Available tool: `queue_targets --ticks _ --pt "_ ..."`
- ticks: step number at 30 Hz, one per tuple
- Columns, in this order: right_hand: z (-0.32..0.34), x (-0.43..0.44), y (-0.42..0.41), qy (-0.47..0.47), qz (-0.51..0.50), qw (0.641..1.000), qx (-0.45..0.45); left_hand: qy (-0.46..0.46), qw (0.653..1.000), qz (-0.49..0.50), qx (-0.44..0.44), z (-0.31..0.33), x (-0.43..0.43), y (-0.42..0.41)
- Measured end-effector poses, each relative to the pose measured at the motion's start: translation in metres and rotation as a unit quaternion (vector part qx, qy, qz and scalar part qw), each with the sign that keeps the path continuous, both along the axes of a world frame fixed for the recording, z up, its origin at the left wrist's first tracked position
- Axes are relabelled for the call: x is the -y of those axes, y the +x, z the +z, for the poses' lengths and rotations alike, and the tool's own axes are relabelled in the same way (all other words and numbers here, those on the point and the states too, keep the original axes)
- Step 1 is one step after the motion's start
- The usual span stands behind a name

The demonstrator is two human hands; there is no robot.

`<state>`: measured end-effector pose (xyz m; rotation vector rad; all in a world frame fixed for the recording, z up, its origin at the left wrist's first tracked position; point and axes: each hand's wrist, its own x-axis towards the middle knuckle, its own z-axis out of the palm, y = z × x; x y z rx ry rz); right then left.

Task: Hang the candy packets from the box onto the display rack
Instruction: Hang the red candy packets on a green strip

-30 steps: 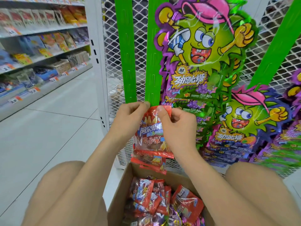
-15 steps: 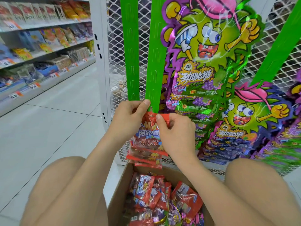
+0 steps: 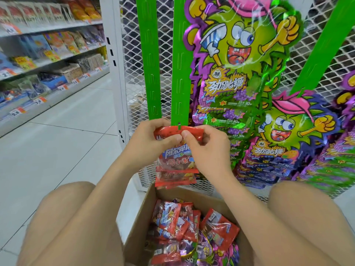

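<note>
Down at the bottom, between the person's bent legs, the cardboard box [image 3: 138,223] is sitting open on the floor, and a heap of loose candy packets [image 3: 172,219] is lying in it, mostly red with some purple ones mixed in, so plenty of the job is waiting. Just above the box, both hands are working one red candy packet [image 3: 175,160]: the left hand [image 3: 151,139] is pinching the left end of its top edge, the right hand [image 3: 209,150] is pinching the right end, thumbs nearly touching in the middle. They are holding that top edge right at the bottom tip of the green hanging strip [image 3: 180,73], where a small tab is poking down over the red edge. More red packets are fanning out underneath, and I cannot tell whether those are hooked or only gripped along with it. Here is the danger, I think: the strip looks free at its lower end, so a push could be swinging it away and the tab missing the hole; a hard tug might be tearing the thin top edge, and a slip sends the packet back into the box. Left of it, a second green strip [image 3: 150,64] is hanging bare against the white wire mesh panel [image 3: 132,54], and to the right the green and purple popping candy packs [image 3: 240,60] are crowding close. Far left, the stocked shelves [image 3: 48,47] are lining the aisle.
</note>
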<state>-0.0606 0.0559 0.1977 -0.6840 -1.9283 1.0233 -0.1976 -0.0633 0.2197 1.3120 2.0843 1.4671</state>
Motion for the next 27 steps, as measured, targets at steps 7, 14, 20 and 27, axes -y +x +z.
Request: queue_targets --ticks 7,14,20,27 --pt "-0.005 0.003 -0.003 -0.056 -0.010 0.998 -0.006 0.007 0.999 -0.003 0.052 0.007 0.002 0.004" --pt "-0.003 0.004 0.002 0.005 -0.021 0.999 0.047 -0.009 0.998 -0.008 0.055 0.004 0.001 0.001" --pt "-0.010 0.006 0.000 -0.065 -0.048 0.997 -0.002 -0.005 0.999 -0.030 0.009 -0.002 -0.002 0.002" --pt "-0.010 0.007 0.012 -0.011 -0.086 0.987 0.136 0.015 0.985 0.054 -0.162 -0.024 -0.014 0.009"
